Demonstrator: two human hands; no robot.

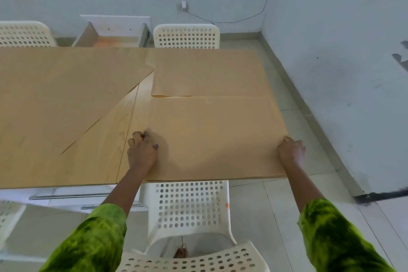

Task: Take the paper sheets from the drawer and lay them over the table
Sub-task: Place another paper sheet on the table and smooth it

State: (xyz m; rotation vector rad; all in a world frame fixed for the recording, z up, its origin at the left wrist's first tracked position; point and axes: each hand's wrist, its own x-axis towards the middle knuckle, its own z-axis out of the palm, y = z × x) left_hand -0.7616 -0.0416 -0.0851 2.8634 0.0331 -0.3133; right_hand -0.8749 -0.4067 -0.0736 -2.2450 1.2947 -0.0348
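Paper sheet, tan and rectangular (212, 134), lies on the pale wooden table's (66, 168) near right corner; left hand (142, 150) and right hand (291, 149) pinch its side edges with curled fingers; uneven tugging could skew it off the edge

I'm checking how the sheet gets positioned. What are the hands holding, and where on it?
Both hold the near paper sheet: left hand pinches its left edge, right hand grips its right edge at the table corner.
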